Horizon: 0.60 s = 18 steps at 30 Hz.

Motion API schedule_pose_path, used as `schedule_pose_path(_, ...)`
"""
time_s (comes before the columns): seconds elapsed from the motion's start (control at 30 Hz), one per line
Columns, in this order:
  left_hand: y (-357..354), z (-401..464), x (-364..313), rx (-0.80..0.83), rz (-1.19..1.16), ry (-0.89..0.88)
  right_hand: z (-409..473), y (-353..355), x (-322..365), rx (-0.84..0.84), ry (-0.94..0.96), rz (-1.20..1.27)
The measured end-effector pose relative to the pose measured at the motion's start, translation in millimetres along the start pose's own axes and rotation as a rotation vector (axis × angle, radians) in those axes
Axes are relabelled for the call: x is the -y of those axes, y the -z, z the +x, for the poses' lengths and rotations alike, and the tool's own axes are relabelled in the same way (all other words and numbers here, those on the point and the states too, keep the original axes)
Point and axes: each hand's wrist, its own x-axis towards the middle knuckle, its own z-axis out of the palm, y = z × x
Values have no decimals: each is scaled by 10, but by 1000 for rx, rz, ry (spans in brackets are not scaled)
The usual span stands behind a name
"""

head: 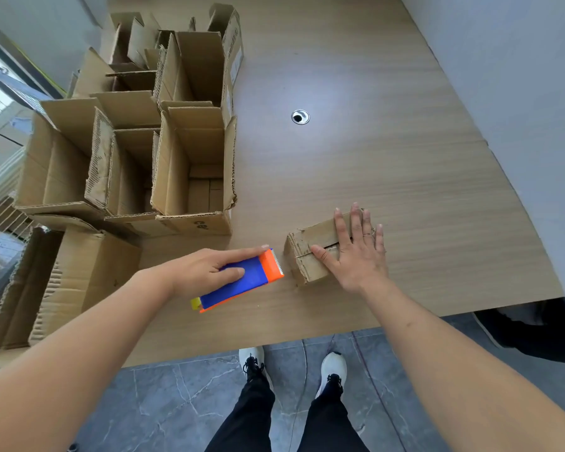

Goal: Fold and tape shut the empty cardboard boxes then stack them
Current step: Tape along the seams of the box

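Pale wood-grain bench [356, 151] carries 1 small brown cardboard box [310, 252] pinned under the flat, spread right hand [359, 256], while the left hand [206, 272] grips a blue-and-orange tape dispenser [242, 280] just beside it; easing pressure could let the flaps spring apart before tape lands.

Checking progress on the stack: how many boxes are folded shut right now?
1: the small box under the right hand near the table's front edge. The boxes at left are open; others may be hidden.
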Motion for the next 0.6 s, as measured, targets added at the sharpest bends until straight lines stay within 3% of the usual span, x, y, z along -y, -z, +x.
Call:
schedule_pose_path(0.17, -57, 108, -43, 16, 90, 19, 5, 76, 229, 64, -62, 3)
schedule_pose_path(0.37, -108, 311, -150, -10, 118, 63, -49, 4, 424, 63, -82, 259)
schedule_pose_path(0.6, -88, 442, -233, -24, 137, 81, -85, 0, 471, 60, -99, 193)
